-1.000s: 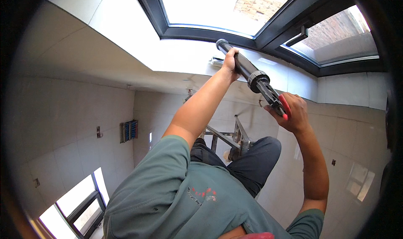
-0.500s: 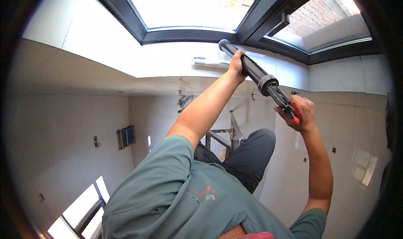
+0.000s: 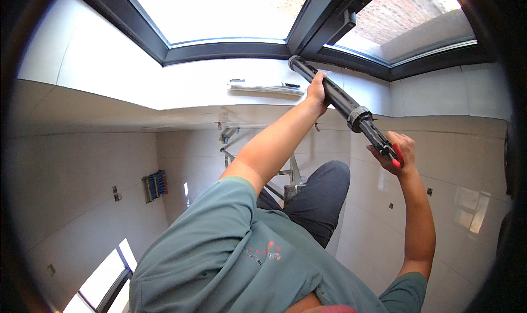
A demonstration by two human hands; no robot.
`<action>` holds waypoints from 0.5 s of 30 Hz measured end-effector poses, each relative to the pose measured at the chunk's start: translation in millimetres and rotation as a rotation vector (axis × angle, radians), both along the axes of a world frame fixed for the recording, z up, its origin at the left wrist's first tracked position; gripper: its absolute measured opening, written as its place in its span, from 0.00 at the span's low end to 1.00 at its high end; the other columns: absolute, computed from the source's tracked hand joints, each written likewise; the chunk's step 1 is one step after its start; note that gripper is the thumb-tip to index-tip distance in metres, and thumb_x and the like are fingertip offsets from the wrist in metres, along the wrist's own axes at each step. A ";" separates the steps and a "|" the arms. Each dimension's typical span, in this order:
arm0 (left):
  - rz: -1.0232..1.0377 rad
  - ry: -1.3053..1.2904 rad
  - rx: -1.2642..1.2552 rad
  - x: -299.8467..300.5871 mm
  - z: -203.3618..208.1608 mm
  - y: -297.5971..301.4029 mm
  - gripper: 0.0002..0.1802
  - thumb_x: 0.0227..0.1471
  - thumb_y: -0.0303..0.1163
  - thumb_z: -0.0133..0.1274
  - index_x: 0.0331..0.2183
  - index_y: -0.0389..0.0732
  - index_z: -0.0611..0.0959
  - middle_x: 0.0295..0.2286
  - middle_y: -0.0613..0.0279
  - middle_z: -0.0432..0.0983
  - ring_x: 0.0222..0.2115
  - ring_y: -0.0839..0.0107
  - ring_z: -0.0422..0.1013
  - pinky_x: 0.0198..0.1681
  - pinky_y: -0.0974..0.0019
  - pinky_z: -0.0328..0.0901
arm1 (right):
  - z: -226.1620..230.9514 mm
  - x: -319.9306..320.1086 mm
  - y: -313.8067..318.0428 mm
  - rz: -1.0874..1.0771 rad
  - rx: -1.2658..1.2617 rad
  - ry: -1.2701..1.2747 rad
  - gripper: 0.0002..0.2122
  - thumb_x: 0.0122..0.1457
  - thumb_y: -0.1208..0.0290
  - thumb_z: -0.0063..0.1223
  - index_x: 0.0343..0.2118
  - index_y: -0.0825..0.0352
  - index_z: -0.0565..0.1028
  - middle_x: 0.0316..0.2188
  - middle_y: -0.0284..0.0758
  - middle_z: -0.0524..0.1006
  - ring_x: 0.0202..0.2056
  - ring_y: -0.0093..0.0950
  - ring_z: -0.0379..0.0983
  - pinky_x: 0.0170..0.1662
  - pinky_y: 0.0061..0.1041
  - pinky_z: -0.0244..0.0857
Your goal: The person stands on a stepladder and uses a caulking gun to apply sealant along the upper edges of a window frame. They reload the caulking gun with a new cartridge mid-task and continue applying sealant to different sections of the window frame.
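Observation:
A long black caulking gun [image 3: 341, 101] with a red trigger slants across the upper right. Its front end lies close against the bottom of the dark window frame [image 3: 230, 51], just under the upright bar; whether it touches is hard to tell. My left hand [image 3: 317, 95] is closed around the barrel near the front. At the rear, my right hand [image 3: 402, 152] grips the handle and red trigger, with its fingers partly hidden behind the gun. Below the frame runs the white tiled sill [image 3: 192, 82].
A long, thin, pale packet [image 3: 263, 88] lies on the sill left of the gun. A black window handle [image 3: 343, 27] juts from the right sash. Metal ladder-like bars [image 3: 295, 173] stand below, by my bent knee. Bunched blue wires [image 3: 155, 185] stick out of the left wall.
The gun's front end has moved right along the window frame, from left of the upright bar to beneath it. Both hands keep their hold, and the view has shifted right with them.

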State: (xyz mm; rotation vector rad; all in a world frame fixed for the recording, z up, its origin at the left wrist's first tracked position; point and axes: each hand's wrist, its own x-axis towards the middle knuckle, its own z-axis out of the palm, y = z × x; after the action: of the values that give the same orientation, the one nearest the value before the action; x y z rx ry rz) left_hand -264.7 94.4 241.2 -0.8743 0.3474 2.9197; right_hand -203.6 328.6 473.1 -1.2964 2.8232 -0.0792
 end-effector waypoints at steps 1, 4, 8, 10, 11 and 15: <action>0.002 0.002 -0.012 -2.6 0.0 6.2 0.20 0.50 0.48 0.55 0.34 0.41 0.74 0.27 0.61 0.70 0.26 0.64 0.72 0.31 0.59 0.71 | 0.0 -2.6 5.7 0.013 -0.013 0.022 0.27 0.50 0.47 0.69 0.19 0.62 0.62 0.15 0.38 0.67 0.19 0.43 0.67 0.25 0.38 0.62; 0.002 0.000 -0.049 -10.9 1.7 23.5 0.21 0.51 0.49 0.54 0.34 0.39 0.75 0.27 0.58 0.72 0.27 0.61 0.73 0.34 0.57 0.71 | -1.2 -11.6 21.9 0.041 -0.006 0.070 0.27 0.50 0.46 0.69 0.18 0.62 0.62 0.15 0.38 0.67 0.18 0.41 0.68 0.25 0.37 0.63; 0.030 -0.033 -0.089 -21.9 2.5 42.4 0.22 0.52 0.50 0.51 0.32 0.38 0.75 0.25 0.53 0.75 0.29 0.55 0.76 0.40 0.52 0.73 | -4.9 -22.3 41.0 0.035 0.041 0.080 0.28 0.52 0.44 0.67 0.18 0.61 0.63 0.15 0.37 0.69 0.18 0.39 0.70 0.25 0.35 0.65; 0.034 -0.041 -0.091 -24.8 0.9 51.3 0.21 0.52 0.50 0.51 0.32 0.39 0.75 0.25 0.54 0.75 0.29 0.55 0.76 0.40 0.52 0.73 | -5.6 -23.7 49.4 0.022 0.040 0.075 0.28 0.52 0.43 0.67 0.18 0.61 0.63 0.15 0.37 0.69 0.18 0.40 0.71 0.25 0.35 0.64; 0.027 -0.037 -0.092 -27.3 -0.3 52.4 0.21 0.52 0.50 0.51 0.32 0.38 0.75 0.25 0.54 0.75 0.29 0.55 0.76 0.39 0.52 0.73 | -5.3 -25.2 52.2 0.022 0.037 0.085 0.28 0.52 0.43 0.67 0.18 0.61 0.63 0.15 0.37 0.69 0.18 0.40 0.71 0.26 0.35 0.64; 0.008 -0.026 -0.023 -28.3 -2.5 57.5 0.20 0.50 0.46 0.57 0.35 0.39 0.75 0.28 0.60 0.72 0.26 0.63 0.73 0.32 0.54 0.72 | -5.3 -27.6 60.1 0.046 -0.017 -0.055 0.26 0.51 0.45 0.68 0.21 0.63 0.68 0.20 0.39 0.73 0.26 0.42 0.75 0.42 0.39 0.72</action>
State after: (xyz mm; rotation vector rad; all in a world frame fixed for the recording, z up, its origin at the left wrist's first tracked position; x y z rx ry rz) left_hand -293.0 151.8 238.6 -0.9177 0.3767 2.9145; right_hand -231.2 388.8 467.7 -1.3406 2.7517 -0.1363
